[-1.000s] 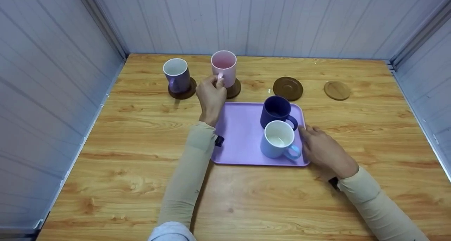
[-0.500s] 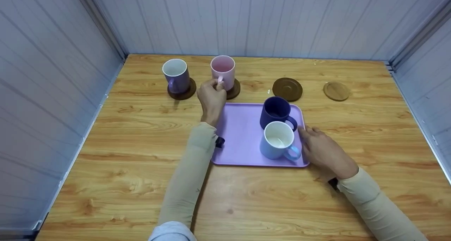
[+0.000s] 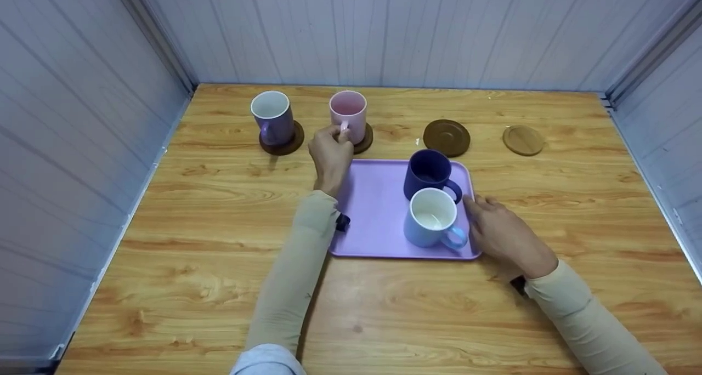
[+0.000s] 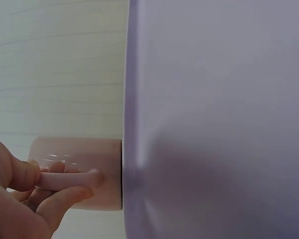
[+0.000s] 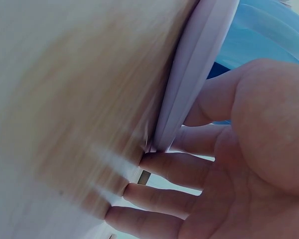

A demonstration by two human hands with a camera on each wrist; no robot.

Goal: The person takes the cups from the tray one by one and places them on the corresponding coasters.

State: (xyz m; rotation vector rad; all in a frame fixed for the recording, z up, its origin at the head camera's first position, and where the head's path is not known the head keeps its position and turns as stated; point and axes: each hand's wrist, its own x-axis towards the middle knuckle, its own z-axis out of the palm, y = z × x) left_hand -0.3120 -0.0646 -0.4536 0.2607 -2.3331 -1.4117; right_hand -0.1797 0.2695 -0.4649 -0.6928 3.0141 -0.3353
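A pink mug stands upright on a dark brown coaster at the back; my left hand pinches its handle from the front. Thumb and fingers around that handle show in the left wrist view. A purple tray lies in the middle, bearing a navy mug and, in front of it, a light blue mug, both with handles to the right. At the tray's right edge, my right hand holds the rim, its thumb over the inner side and several fingertips on the table.
Left of the pink mug, a purple mug with a white inside stands on another dark coaster. Farther right lie a bare dark brown coaster and a lighter wooden one. Panelled walls enclose the table.
My left hand has come down slightly with the pink mug, which has settled lower onto its coaster. The right hand, the tray and the other mugs have stayed in place.
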